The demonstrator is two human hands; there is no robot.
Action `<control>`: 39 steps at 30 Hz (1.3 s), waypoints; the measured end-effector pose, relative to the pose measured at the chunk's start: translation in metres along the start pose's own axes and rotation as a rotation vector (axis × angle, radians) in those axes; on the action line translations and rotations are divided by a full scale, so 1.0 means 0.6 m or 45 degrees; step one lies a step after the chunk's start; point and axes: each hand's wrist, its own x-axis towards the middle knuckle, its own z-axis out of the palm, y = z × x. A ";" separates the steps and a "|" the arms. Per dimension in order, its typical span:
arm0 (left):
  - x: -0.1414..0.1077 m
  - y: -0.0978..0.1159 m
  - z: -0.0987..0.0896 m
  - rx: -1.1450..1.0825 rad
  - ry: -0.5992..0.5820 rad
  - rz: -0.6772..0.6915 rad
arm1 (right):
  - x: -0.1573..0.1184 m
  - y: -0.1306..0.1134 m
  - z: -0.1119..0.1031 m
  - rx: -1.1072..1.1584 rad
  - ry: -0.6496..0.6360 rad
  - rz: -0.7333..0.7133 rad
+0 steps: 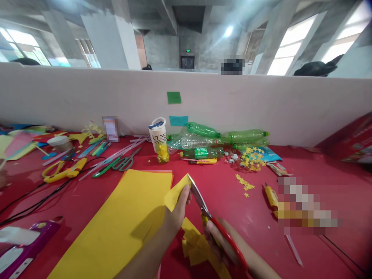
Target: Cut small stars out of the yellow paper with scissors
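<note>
A small piece of yellow paper (174, 193) is pinched in my left hand (180, 205), its upper corner at the scissors' tips. My right hand (217, 240) grips red-handled scissors (229, 237), whose blades point up and left along the paper's right edge. Something yellow also shows by the scissors' pivot, too small to name. Below my hands lies a loose heap of cut yellow paper pieces (196, 244). Under my left forearm spreads a stack of large yellow sheets (116, 221), with orange showing at its edge.
Green plastic bottles (200, 153) and a paper cup (157, 135) stand or lie along the white partition (87, 93). Yellow paper stars (244, 182) are at the right, near a yellow glue gun (271, 197). Grey scissors (124, 162) and a purple device (31, 248) lie left.
</note>
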 end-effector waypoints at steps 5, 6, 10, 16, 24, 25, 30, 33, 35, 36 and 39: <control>-0.001 -0.005 0.002 -0.018 -0.015 -0.014 | 0.000 -0.004 0.008 -0.004 0.065 0.094; 0.000 -0.008 0.002 -0.023 -0.016 -0.013 | 0.001 -0.004 0.011 0.001 0.073 0.088; -0.001 -0.014 0.003 -0.052 -0.023 -0.008 | 0.005 -0.002 0.020 0.035 0.096 0.073; -0.003 -0.003 0.004 -0.057 -0.029 -0.024 | 0.000 -0.018 0.027 -0.022 0.160 0.134; 0.003 -0.005 0.002 -0.075 -0.068 -0.044 | -0.009 -0.027 0.023 -0.058 0.155 0.026; 0.004 -0.010 0.001 -0.075 -0.066 -0.059 | -0.007 -0.026 0.021 -0.065 0.154 0.022; 0.022 -0.032 -0.009 -0.208 -0.076 -0.082 | -0.005 -0.027 0.009 -0.122 0.113 0.004; 0.034 -0.035 -0.015 -0.353 -0.082 -0.040 | -0.005 -0.030 0.004 -0.140 0.087 0.022; 0.039 -0.035 -0.018 -0.392 -0.050 -0.036 | -0.005 -0.031 0.003 -0.140 0.088 0.042; 0.040 -0.034 -0.018 -0.396 -0.042 -0.034 | -0.005 -0.031 0.003 -0.141 0.089 0.059; 0.040 -0.032 -0.017 -0.385 -0.072 -0.017 | -0.005 -0.031 0.002 -0.154 0.086 0.085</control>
